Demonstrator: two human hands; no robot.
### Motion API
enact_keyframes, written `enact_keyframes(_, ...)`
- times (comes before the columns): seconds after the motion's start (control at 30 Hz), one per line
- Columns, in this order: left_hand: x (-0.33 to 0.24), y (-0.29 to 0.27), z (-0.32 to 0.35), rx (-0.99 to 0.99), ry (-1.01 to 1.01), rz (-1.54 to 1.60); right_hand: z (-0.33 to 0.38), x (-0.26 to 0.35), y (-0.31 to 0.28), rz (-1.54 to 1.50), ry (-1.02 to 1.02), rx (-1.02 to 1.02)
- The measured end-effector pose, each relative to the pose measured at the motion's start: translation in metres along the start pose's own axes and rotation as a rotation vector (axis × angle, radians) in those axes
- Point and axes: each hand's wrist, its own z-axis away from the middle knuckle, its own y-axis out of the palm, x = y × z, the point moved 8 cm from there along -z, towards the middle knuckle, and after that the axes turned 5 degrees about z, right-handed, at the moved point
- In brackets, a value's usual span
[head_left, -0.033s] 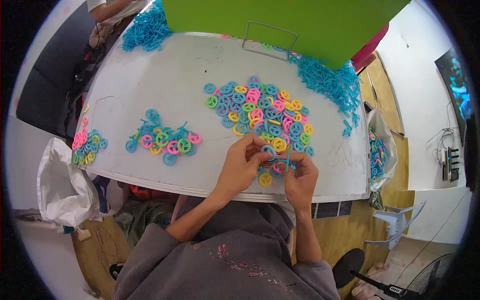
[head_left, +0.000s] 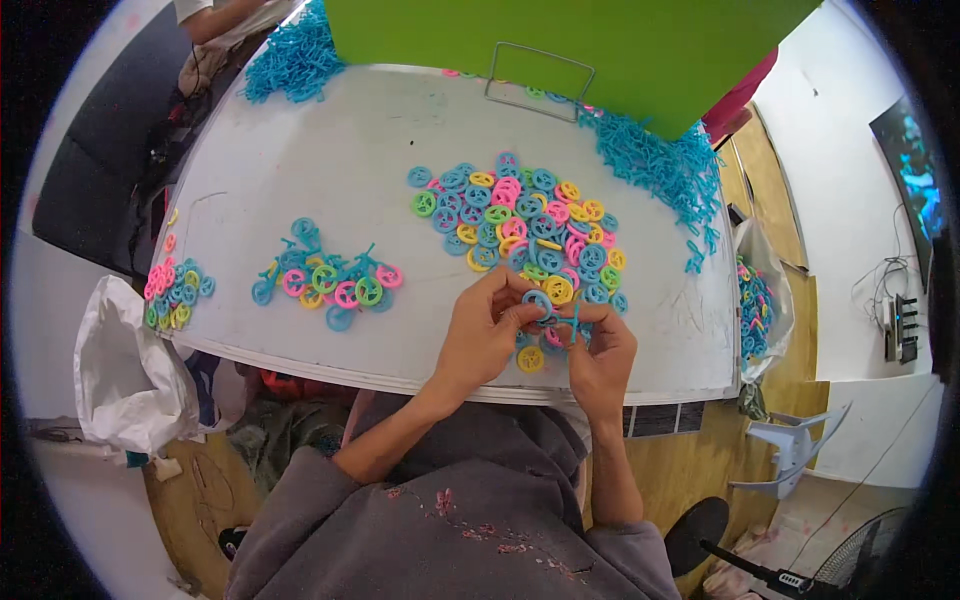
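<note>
Between finger and thumb, my left hand (head_left: 482, 328) pinches a small blue plastic wheel (head_left: 538, 305) with spokes. Close beside it, my right hand (head_left: 604, 365) grips a thin teal plastic frame piece (head_left: 575, 322). The two parts meet or nearly meet; the fingers hide the exact contact. Just beyond my fingertips spreads a heap of loose toy wheels (head_left: 500, 213) in blue, pink, yellow and green. A yellow wheel (head_left: 530, 359) lies on the white table (head_left: 400, 130) between my hands. To the left sits a cluster of teal frames with wheels fitted (head_left: 345, 280).
Teal frame pieces (head_left: 655, 165) are piled at the back right, and another teal pile (head_left: 295, 60) is at the back left. A green panel (head_left: 560, 50) stands along the far edge with a wire frame (head_left: 540, 82) before it. More wheels (head_left: 180, 292) lie at the left corner, above a white sack (head_left: 130, 360).
</note>
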Motion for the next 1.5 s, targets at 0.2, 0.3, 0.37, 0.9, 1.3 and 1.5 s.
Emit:
enact_keyframes(0.2, -0.017, 0.002, 0.007, -0.131, 0.164, -0.303, 0.003, -0.014, 0.002, -0.209, 0.238, -0.038)
enact_keyframes(0.3, -0.018, 0.002, 0.007, -0.139, 0.229, -0.319, 0.001, -0.015, 0.0, -0.177, 0.252, -0.041)
enact_keyframes(0.37, -0.019, 0.002, 0.007, -0.156, 0.248, -0.348, 0.0, -0.015, -0.001, -0.172, 0.246, -0.026)
enact_keyframes(0.9, -0.024, 0.002, 0.002, -0.048, 0.095, -0.172, -0.01, 0.028, -0.003, 0.285, -0.024, -0.082)
enact_keyframes(1.3, -0.021, 0.003, 0.008, -0.169, 0.121, -0.03, -0.006, 0.013, 0.0, 0.049, 0.135, -0.19)
enact_keyframes(1.5, -0.022, 0.001, 0.013, -0.212, 0.155, -0.09, -0.004, 0.012, 0.003, 0.032, 0.163, -0.22)
